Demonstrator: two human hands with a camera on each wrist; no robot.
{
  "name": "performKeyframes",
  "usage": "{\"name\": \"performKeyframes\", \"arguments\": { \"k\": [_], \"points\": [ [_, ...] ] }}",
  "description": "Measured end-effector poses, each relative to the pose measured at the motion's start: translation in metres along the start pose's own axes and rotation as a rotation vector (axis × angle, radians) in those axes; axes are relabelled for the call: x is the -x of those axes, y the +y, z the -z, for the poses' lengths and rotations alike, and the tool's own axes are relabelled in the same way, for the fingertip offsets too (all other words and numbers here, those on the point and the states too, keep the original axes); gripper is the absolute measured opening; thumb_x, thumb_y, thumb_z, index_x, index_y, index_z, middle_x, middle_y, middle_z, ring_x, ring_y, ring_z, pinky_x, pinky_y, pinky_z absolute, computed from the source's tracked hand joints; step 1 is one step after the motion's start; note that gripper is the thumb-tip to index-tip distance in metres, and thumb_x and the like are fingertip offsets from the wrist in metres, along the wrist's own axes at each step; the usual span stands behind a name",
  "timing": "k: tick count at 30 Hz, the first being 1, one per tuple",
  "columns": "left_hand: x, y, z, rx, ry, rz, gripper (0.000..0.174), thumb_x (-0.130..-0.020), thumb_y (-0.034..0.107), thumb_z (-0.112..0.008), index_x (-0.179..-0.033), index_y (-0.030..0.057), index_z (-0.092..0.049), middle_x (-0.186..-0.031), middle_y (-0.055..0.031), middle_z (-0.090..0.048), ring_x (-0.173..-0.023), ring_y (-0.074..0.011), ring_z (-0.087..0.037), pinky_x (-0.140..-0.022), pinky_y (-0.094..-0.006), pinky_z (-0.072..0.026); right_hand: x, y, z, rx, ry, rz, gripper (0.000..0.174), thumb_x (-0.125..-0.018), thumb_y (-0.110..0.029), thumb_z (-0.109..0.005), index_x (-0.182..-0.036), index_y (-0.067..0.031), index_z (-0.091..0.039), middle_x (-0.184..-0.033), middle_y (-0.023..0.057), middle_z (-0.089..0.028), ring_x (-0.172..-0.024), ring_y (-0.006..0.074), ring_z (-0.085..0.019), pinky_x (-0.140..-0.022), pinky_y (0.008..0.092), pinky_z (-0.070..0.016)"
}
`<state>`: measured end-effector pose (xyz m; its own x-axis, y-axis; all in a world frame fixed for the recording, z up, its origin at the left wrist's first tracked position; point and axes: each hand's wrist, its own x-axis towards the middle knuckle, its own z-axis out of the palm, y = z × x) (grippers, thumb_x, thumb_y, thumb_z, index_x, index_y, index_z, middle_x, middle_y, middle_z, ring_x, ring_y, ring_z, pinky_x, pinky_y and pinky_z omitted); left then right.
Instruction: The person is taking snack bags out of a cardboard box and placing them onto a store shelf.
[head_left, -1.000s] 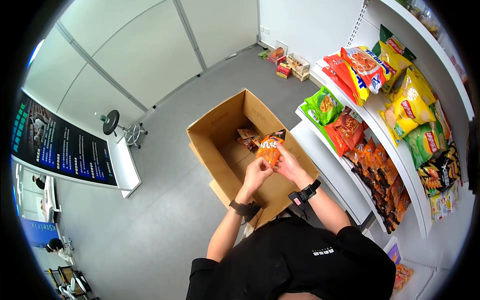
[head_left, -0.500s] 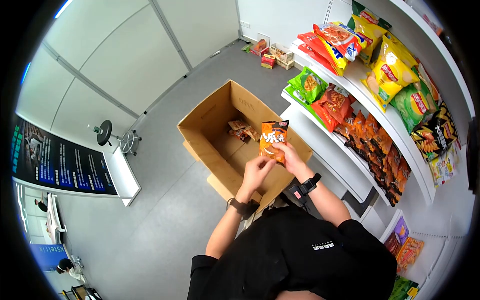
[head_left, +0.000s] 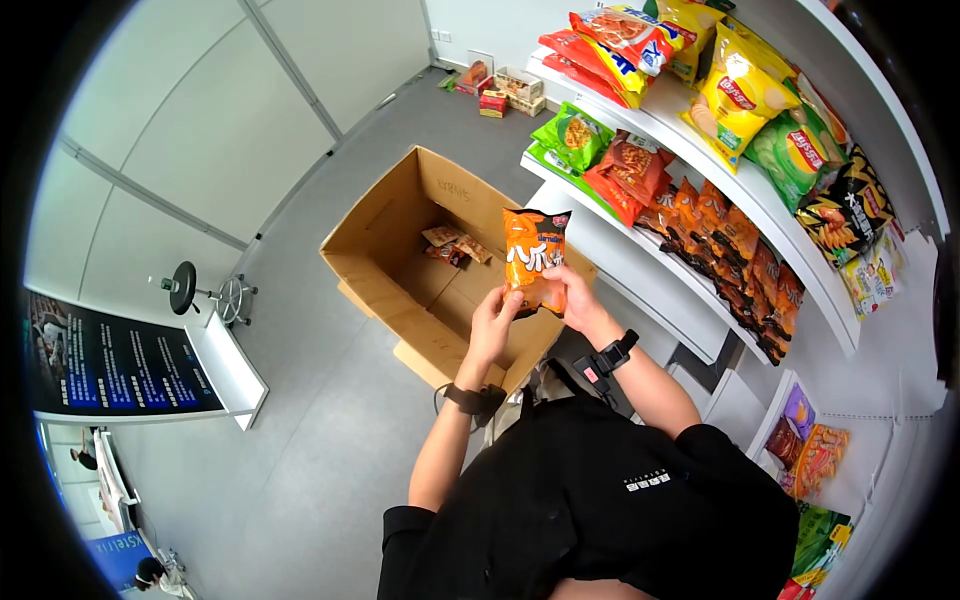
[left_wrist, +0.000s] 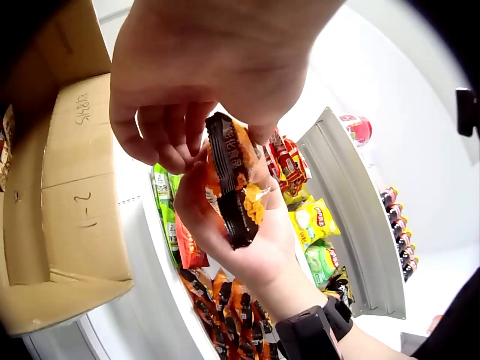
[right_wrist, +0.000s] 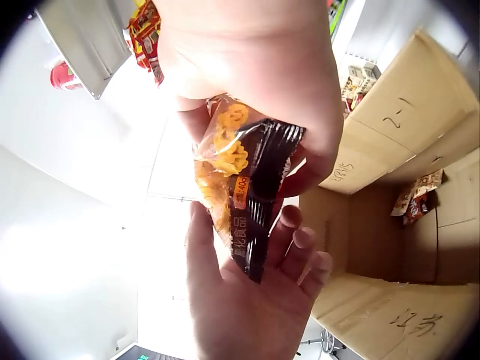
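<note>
An orange and black snack bag stands upright above the cardboard box, its printed front turned to the head camera. My right hand grips its lower right side. At the lower left corner, my left hand holds the bag between thumb and fingers. The left wrist view shows the bag's dark end between my left hand above and my right hand below. In the right wrist view, the left thumb lies against the bag. Several small packets lie in the box.
Right of the box, white shelves hold green bags, red bags, rows of orange and black bags and yellow chip bags. Small boxes sit on the floor by the wall. A black stool stands left.
The bag has come from a tilted pose to upright, front facing the head camera. My left hand has shifted its hold at the bag's lower edge. Box and shelves have moved left in the head view.
</note>
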<state>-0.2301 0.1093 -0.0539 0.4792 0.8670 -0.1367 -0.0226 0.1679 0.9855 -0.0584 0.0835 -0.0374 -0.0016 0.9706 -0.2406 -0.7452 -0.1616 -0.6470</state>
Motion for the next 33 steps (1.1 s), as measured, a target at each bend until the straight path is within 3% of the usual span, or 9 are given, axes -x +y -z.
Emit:
{"name": "performKeyframes", "arguments": {
  "k": [4,10,15,19,22,25,29,33],
  "points": [
    [0.001,0.006,-0.013,-0.045,-0.105,-0.006,0.035,-0.089,0.026,-0.059,-0.109,-0.002,-0.055,-0.094,-0.0026,-0.061,-0.085,-0.0068,-0.054,-0.076,-0.0215,-0.0432,0.013,-0.007,0.006,-0.053,-0.019,0.027,0.039,-0.08,-0.015,-0.05,-0.117,-0.0039,-0.049,-0.108,0.0076,-0.06,-0.101,0.0204,-0.057,-0.091,0.0359,-0.044],
    [0.007,0.037,-0.034,-0.071,-0.181,-0.05,0.038,-0.089,0.023,-0.059,-0.116,-0.0007,-0.05,-0.092,-0.0014,-0.059,-0.085,-0.0073,-0.054,-0.077,-0.022,-0.0439,0.026,-0.021,0.014,-0.085,-0.075,0.052,0.04,-0.08,-0.018,-0.05,-0.117,-0.0026,-0.05,-0.112,0.0083,-0.059,-0.103,0.0206,-0.056,-0.092,0.0357,-0.0433],
    [0.005,0.052,-0.057,-0.029,-0.239,-0.095,0.044,-0.092,0.023,-0.055,-0.126,0.0,-0.041,-0.101,-0.0042,-0.058,-0.091,-0.0105,-0.055,-0.081,-0.0256,-0.0449,0.038,-0.038,0.019,-0.114,-0.082,0.07,0.042,-0.081,-0.019,-0.049,-0.119,-0.0014,-0.048,-0.113,0.0094,-0.058,-0.104,0.0212,-0.056,-0.093,0.0351,-0.043],
    [0.002,0.046,-0.077,0.057,-0.259,-0.091,0.043,-0.095,0.02,-0.048,-0.131,-0.0012,-0.037,-0.115,-0.0065,-0.054,-0.104,-0.0132,-0.051,-0.09,-0.028,-0.0418,0.052,-0.051,0.033,-0.169,-0.24,0.028,0.042,-0.083,-0.018,-0.049,-0.121,-0.0013,-0.046,-0.116,0.0096,-0.056,-0.107,0.02,-0.055,-0.093,0.0345,-0.0436],
    [0.0,0.048,-0.091,0.063,-0.279,-0.104,0.041,-0.096,0.016,-0.045,-0.132,-0.0024,-0.036,-0.123,-0.008,-0.05,-0.111,-0.0144,-0.048,-0.095,-0.0291,-0.0376,0.067,-0.06,0.034,-0.151,-0.18,0.089,0.042,-0.085,-0.018,-0.05,-0.124,-0.0025,-0.044,-0.118,0.0091,-0.055,-0.106,0.0194,-0.055,-0.092,0.0344,-0.0444],
    [0.001,0.055,-0.103,0.036,-0.248,-0.104,0.039,-0.096,0.014,-0.044,-0.13,-0.0026,-0.037,-0.125,-0.0083,-0.049,-0.114,-0.0149,-0.046,-0.098,-0.0298,-0.034,0.088,-0.075,0.038,0.007,-0.06,0.02,0.044,-0.089,-0.026,-0.053,-0.126,-0.0048,-0.042,-0.12,0.0069,-0.054,-0.104,0.0178,-0.056,-0.089,0.0351,-0.0453],
    [-0.004,0.051,-0.121,0.041,-0.232,-0.173,0.038,-0.096,0.013,-0.044,-0.129,-0.003,-0.037,-0.124,-0.0087,-0.05,-0.112,-0.0152,-0.047,-0.096,-0.0293,-0.0366,0.107,-0.085,0.052,0.108,-0.031,0.005,0.047,-0.089,-0.031,-0.056,-0.125,-0.0056,-0.042,-0.117,0.0059,-0.053,-0.102,0.0177,-0.056,-0.087,0.0357,-0.0461],
    [-0.008,0.052,-0.151,0.055,-0.247,-0.223,0.037,-0.097,0.015,-0.042,-0.129,-0.0026,-0.037,-0.125,-0.0087,-0.048,-0.114,-0.015,-0.044,-0.098,-0.029,-0.0344,0.126,-0.095,0.072,0.127,-0.019,-0.013,0.038,-0.088,-0.02,-0.057,-0.12,-0.0051,-0.044,-0.112,0.0059,-0.053,-0.098,0.0201,-0.058,-0.086,0.0367,-0.0469]
  ]
}}
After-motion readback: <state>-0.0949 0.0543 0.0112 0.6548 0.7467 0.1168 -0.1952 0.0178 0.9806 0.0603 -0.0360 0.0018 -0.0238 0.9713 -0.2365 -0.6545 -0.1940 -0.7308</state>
